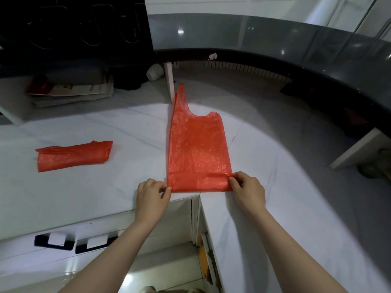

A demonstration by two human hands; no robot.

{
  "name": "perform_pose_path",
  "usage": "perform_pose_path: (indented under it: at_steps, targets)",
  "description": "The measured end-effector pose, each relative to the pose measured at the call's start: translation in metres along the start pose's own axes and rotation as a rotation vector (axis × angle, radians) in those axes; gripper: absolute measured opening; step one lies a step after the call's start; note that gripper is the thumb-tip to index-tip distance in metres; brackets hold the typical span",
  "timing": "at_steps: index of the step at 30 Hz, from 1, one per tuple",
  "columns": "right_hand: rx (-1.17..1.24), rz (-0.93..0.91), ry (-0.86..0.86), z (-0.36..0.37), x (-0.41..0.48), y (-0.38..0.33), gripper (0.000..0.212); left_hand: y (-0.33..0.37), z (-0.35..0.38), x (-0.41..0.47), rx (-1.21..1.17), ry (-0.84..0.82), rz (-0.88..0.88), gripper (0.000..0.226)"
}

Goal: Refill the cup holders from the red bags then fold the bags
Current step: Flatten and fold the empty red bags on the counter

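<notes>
Red bag [196, 144] flat on counter [84, 187], crinkled, bottom edge folded up

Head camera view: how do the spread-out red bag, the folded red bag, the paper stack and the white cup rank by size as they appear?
1. spread-out red bag
2. folded red bag and paper stack: they look alike, and the stack lies farther off, so unranked
3. white cup: smallest, though also farthest

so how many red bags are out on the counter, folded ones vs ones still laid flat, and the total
folded red bag: 1
flat red bag, near edge turned over and pinched by the left hand and right hand: 1
total: 2 red bags
</notes>
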State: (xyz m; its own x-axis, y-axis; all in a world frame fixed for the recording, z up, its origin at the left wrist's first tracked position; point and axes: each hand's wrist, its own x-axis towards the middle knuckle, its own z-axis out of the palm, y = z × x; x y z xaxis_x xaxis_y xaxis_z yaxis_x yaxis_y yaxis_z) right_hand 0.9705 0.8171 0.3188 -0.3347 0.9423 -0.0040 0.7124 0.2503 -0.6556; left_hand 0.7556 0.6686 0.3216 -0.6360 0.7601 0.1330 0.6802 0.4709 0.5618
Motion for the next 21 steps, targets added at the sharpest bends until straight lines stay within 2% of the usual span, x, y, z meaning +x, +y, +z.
perform_pose_path:
  at_steps: [5, 8, 10, 13, 15, 21]
  targets:
    - [-0.148, -0.040, 0.063, 0.005, -0.004, -0.003, 0.019, 0.000, -0.002, -0.002, -0.009, -0.011, 0.000, 0.008]
    - [-0.177, -0.065, 0.081, 0.006, -0.005, -0.003, 0.019, 0.006, -0.003, -0.005, -0.028, -0.036, -0.005, 0.051]
    - [-0.194, -0.095, 0.090, 0.008, -0.007, -0.003, 0.018, 0.013, -0.001, -0.006, 0.073, -0.053, 0.158, 0.063]
    - [-0.212, -0.189, 0.126, 0.011, -0.010, -0.003, 0.011, 0.028, 0.003, -0.004, 0.244, -0.121, 0.475, 0.062]
    - [-0.227, -0.246, 0.128, 0.014, -0.013, -0.004, 0.007, 0.033, 0.007, -0.002, 0.339, -0.173, 0.584, 0.060]
    - [-0.224, -0.186, 0.125, 0.016, -0.012, -0.005, 0.016, 0.018, 0.022, -0.007, 0.534, -0.358, 0.526, 0.065]
